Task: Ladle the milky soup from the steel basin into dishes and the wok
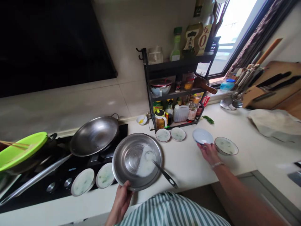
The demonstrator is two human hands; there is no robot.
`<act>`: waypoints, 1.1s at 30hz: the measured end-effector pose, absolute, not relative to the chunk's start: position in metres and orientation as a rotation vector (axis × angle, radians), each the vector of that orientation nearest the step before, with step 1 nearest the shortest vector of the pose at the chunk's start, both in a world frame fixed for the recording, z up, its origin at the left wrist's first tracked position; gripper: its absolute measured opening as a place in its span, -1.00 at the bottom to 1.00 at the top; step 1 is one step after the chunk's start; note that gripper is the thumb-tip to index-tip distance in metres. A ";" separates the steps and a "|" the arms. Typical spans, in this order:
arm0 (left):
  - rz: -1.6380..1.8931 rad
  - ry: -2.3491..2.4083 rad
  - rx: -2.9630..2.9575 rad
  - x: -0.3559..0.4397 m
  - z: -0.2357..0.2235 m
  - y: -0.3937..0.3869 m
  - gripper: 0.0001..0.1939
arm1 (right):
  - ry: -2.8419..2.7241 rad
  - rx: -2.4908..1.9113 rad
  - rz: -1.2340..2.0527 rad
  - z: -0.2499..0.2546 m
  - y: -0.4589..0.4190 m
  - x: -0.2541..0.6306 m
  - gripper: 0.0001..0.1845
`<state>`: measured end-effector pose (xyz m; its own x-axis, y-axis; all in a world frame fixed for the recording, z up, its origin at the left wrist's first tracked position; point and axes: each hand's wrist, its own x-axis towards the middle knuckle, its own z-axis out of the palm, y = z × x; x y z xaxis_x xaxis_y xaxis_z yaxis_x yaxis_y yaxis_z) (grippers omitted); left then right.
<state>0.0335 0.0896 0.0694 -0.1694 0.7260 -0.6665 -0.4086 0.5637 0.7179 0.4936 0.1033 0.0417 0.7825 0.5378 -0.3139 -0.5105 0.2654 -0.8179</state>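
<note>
My left hand (122,198) grips the near rim of a large steel basin (128,157), tilted so the white liquid pools at its right side; a ladle (162,172) leans in it. My right hand (207,151) holds a small empty white bowl (202,136) by its near edge, just above the counter. A filled bowl (226,146) sits right beside it. Two more filled bowls (163,135) (178,134) stand in front of the spice rack, and two others (82,182) (105,175) rest on the stove's front edge.
An empty steel wok (95,135) sits on the black stove (70,172). A green lid (21,150) covers a pot at far left. A black spice rack (176,91) stands at the wall. A knife block (252,91) and cloth (274,124) lie at right.
</note>
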 end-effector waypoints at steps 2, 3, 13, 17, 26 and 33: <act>1.008 1.428 0.298 0.033 0.070 0.091 -0.82 | 0.016 -1.149 0.679 0.043 0.106 0.497 -0.65; 0.997 1.435 0.300 0.032 0.071 0.092 -0.82 | 0.032 -1.174 0.672 0.043 0.106 0.496 -0.68; 0.973 1.387 0.385 0.030 0.075 0.096 -0.77 | -0.115 -1.240 0.889 0.043 0.041 0.424 -0.63; 0.952 1.366 0.408 0.029 0.076 0.097 -0.74 | -0.178 -1.249 0.989 0.040 0.037 0.385 -0.60; 0.953 1.288 0.427 0.031 0.071 0.102 -0.76 | -0.297 -1.282 1.057 0.041 0.055 0.350 -0.55; 0.963 1.287 0.416 0.034 0.067 0.106 -0.77 | -0.554 -1.498 1.318 0.040 0.029 0.315 -0.63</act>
